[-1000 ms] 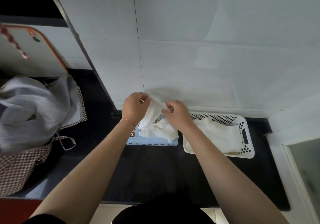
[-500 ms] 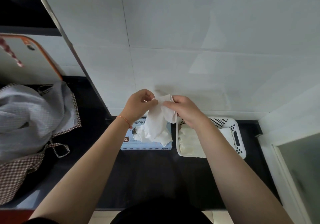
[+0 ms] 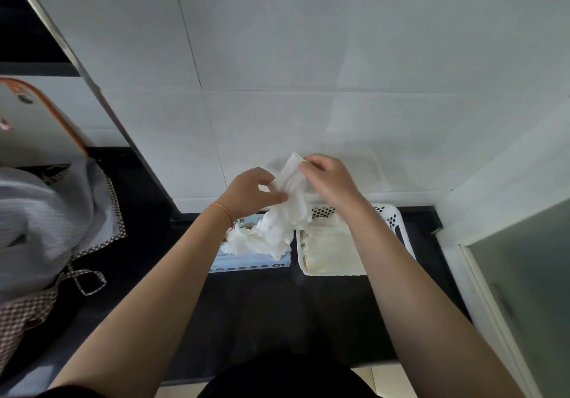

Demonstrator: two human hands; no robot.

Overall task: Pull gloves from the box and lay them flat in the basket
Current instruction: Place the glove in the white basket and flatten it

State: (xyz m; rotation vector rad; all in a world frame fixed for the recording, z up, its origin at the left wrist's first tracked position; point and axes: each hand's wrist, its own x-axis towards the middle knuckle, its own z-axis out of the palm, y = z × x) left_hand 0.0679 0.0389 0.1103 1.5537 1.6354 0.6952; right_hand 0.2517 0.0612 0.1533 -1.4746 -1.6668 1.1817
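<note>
Both of my hands are up in the middle of the frame, working one white glove [image 3: 291, 192] between them. My left hand [image 3: 251, 192] pinches its lower part between thumb and curled fingers, and a thin orange string [image 3: 222, 211] circles that wrist. My right hand [image 3: 331, 181] grips the glove's upper edge, fingers curled over it, a little higher and to the right of the left hand. From there the glove hangs down crumpled, its loose end trailing onto a bunch of more white gloves [image 3: 246, 240] that spills from the top of the pale blue box [image 3: 249, 263]. That box sits on the black counter [image 3: 246, 311], just below my left wrist. Just beside it, to the right, stands the white perforated basket [image 3: 398, 228], partly hidden under my right forearm; pale gloves [image 3: 330, 246] already lie flat inside it. Behind everything rises a white tiled wall [image 3: 277, 58]. At the left edge of the frame, a grey cloth with checked trim [image 3: 46, 222] lies heaped on the counter, and above it leans a pale board with an orange rim [image 3: 37, 117].
</note>
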